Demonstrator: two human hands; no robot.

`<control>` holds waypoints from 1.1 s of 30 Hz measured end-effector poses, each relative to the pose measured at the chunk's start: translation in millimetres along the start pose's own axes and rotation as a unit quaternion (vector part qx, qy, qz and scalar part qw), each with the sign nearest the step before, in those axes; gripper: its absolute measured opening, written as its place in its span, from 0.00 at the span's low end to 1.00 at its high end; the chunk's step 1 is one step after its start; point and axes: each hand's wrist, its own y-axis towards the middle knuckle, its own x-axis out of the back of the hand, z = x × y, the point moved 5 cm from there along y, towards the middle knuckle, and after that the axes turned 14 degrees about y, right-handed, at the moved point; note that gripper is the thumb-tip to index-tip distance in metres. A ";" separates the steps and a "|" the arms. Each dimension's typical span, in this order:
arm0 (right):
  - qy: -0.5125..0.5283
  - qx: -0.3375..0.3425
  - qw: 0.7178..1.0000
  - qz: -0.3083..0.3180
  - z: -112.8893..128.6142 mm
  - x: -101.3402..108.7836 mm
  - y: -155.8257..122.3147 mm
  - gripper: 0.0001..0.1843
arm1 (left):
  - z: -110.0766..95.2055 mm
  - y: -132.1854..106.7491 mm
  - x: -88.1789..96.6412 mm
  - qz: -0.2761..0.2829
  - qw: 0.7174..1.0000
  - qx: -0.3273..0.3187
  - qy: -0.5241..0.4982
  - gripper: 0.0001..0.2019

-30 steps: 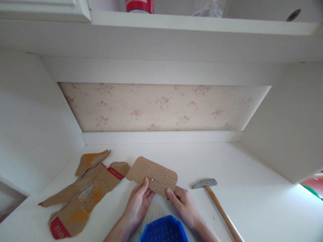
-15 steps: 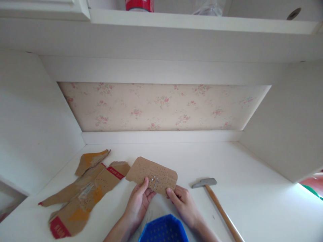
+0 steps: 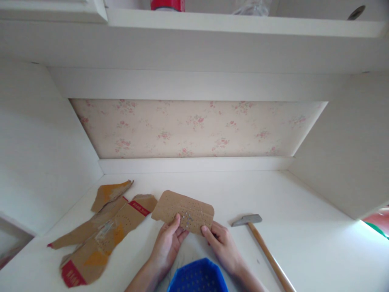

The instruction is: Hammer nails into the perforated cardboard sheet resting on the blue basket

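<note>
Hands (image 3: pixel 167 244) hold perforated brown cardboard (image 3: pixel 184 207).

We are in what looks like a home, since faded floral wallpaper (image 3: pixel 179 125) lines the wall beyond the back edge of our white worktop (image 3: pixel 237 190), under a white cupboard shelf (image 3: pixel 212 23).
</note>
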 end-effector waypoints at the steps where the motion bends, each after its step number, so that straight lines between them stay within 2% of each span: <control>1: -0.002 -0.002 1.000 0.001 -0.4 -0.2 -0.1 0.26 | -0.2 -0.7 0.0 -0.004 1.000 0.002 0.000 0.19; 9: -0.017 -0.016 1.000 0.000 -2.6 -0.4 0.6 0.28 | -1.1 -4.1 -1.5 -0.006 1.000 0.012 -0.003 0.18; 17: -0.016 -0.015 1.000 0.005 -0.7 0.1 1.1 0.27 | -2.4 -3.1 -4.7 0.011 1.000 0.001 0.002 0.13; 25: -0.013 -0.010 1.000 0.008 -0.8 -0.2 0.7 0.26 | -2.7 -3.8 -2.7 0.000 1.000 0.006 -0.004 0.19; 33: -0.020 -0.012 1.000 0.001 -1.4 0.8 -0.7 0.28 | -3.0 -3.1 -3.5 -0.001 1.000 0.016 -0.016 0.18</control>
